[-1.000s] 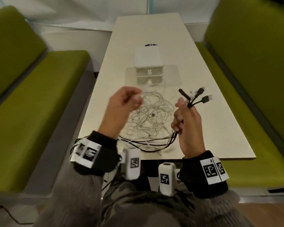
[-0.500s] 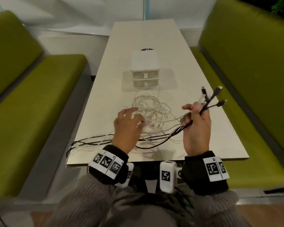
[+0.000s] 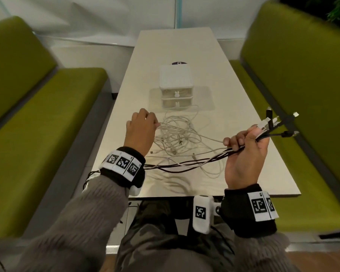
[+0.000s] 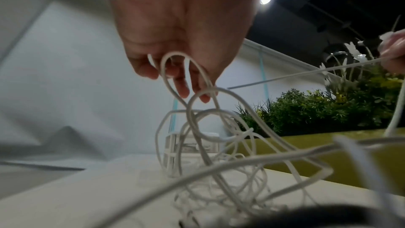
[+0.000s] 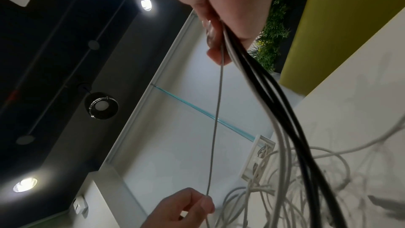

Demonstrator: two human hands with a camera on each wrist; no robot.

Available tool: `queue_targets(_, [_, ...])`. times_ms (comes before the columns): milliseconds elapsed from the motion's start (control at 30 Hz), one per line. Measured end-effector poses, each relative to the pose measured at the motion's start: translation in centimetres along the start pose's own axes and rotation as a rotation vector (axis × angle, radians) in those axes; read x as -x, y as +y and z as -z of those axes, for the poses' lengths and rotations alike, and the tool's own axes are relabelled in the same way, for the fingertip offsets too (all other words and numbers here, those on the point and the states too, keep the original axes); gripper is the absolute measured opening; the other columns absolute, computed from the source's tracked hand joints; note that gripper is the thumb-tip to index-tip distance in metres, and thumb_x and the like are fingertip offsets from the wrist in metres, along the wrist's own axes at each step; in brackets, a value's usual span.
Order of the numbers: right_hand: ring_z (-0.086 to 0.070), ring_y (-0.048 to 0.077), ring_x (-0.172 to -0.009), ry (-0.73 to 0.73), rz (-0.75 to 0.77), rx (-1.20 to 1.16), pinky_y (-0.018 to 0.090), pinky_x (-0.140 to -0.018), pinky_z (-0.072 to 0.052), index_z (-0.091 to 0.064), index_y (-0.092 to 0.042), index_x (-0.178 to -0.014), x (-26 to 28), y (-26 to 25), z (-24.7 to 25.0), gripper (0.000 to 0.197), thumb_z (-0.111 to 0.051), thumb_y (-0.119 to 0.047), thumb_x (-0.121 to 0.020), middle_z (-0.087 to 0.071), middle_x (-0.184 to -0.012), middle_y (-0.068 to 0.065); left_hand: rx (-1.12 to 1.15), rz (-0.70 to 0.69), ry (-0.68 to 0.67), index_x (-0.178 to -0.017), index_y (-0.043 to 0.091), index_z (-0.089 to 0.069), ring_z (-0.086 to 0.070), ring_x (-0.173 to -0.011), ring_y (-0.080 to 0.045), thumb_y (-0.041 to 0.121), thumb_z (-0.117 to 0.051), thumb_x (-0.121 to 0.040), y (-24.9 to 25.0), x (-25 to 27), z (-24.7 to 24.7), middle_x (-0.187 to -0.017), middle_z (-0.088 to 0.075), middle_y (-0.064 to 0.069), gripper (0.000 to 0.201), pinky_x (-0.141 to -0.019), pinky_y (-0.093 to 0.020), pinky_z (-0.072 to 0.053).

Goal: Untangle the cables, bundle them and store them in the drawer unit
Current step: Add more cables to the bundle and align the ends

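Note:
A tangle of white cables [image 3: 177, 134] lies on the cream table [image 3: 243, 107] in front of a small white two-drawer unit [image 3: 176, 85], both drawers closed. My left hand [image 3: 140, 130] is raised over the tangle's left side and pinches loops of white cable [image 4: 175, 75]. My right hand [image 3: 243, 152] is lifted at the right and grips a bunch of black and white cables [image 5: 252, 68], plug ends [image 3: 271, 124] sticking up past the fingers. One thin white cable [image 5: 217, 119] stretches taut between the hands. The black cables [image 3: 185, 165] trail left off the near table edge.
Green benches [image 3: 37, 124] flank the table on both sides, the right bench [image 3: 302, 95] close to the raised plugs. A dark round mark [image 3: 179, 63] sits behind the drawer unit. Plants [image 4: 328, 107] show beyond the bench in the left wrist view.
My right hand has swung up and to the right with its cable bunch. My left hand dropped into the white tangle, then lifted with a loop, pulling a strand tight between both hands.

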State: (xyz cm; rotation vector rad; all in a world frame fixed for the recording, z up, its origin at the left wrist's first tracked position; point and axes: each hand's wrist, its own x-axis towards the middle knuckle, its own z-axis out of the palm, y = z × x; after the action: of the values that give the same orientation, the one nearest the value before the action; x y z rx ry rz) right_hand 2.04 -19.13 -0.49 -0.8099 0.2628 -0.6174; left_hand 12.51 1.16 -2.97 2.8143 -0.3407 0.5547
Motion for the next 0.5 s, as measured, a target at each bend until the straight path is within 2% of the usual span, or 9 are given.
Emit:
queue_targets(133, [-0.031,0.012,-0.053,-0.019,0.057,0.001,0.027,-0.056,-0.043,-0.042,-0.016,-0.082,-0.2,-0.3,-0.1,0.024,-0.037,-0.025,-0.104,-0.033,-0.060,-0.004,-0.239,-0.041,0.053,-0.085,0.019,-0.057,-0.050,-0.071,-0.026,0.021,-0.065,-0.084,-0.5,-1.6,1.0,-0.070,-0.055,0.000,0.008,-0.061,-0.035,-0.024])
queue_targets(233, [-0.031,0.012,-0.053,-0.016,0.085,0.025,0.026,-0.056,-0.043,-0.043,-0.016,-0.083,0.1,-0.2,-0.5,0.023,-0.036,-0.024,-0.104,-0.033,-0.060,-0.005,-0.249,-0.010,0.181,-0.087,0.020,-0.054,-0.051,-0.072,-0.026,0.008,-0.059,-0.084,0.2,-3.5,2.7,-0.064,-0.048,0.003,0.013,-0.068,-0.039,-0.033])
queue_targets(300, [-0.031,0.012,-0.052,-0.021,0.114,0.067,0.025,-0.054,-0.042,-0.042,-0.016,-0.082,0.1,0.0,-0.6,0.024,-0.036,-0.024,-0.104,-0.032,-0.060,-0.005,-0.138,0.016,0.248,-0.093,0.021,-0.053,-0.052,-0.079,-0.025,0.010,-0.055,-0.088,0.8,-4.2,4.2,-0.067,-0.046,0.007,0.012,-0.081,-0.046,-0.037])
queue_targets(367, [-0.029,0.011,-0.052,-0.031,0.123,0.146,0.023,-0.051,-0.037,-0.040,-0.017,-0.081,-0.2,0.0,-0.5,0.025,-0.035,-0.024,-0.104,-0.032,-0.061,-0.004,0.063,0.032,0.184,-0.096,0.024,-0.052,-0.048,-0.086,-0.018,0.024,-0.050,-0.094,1.2,-4.1,4.8,-0.073,-0.055,0.009,0.003,-0.092,-0.044,-0.033])
queue_targets(433, [-0.030,0.009,-0.052,-0.050,0.100,0.225,0.021,-0.049,-0.033,-0.040,-0.018,-0.081,-0.4,0.4,-0.2,0.024,-0.034,-0.024,-0.104,-0.033,-0.061,-0.005,0.287,0.022,0.074,-0.089,0.028,-0.052,-0.043,-0.085,-0.013,0.033,-0.054,-0.092,1.1,-3.1,4.5,-0.073,-0.061,0.007,0.006,-0.092,-0.042,-0.034])
queue_targets(500, [-0.035,0.006,-0.054,-0.089,0.080,0.285,0.019,-0.049,-0.031,-0.041,-0.019,-0.084,-0.3,1.1,-0.2,0.022,-0.034,-0.023,-0.104,-0.039,-0.062,-0.008,0.441,-0.012,-0.007,-0.082,0.029,-0.055,-0.041,-0.081,-0.010,0.033,-0.060,-0.087,1.5,-1.7,4.1,-0.069,-0.062,0.005,0.008,-0.086,-0.041,-0.039])
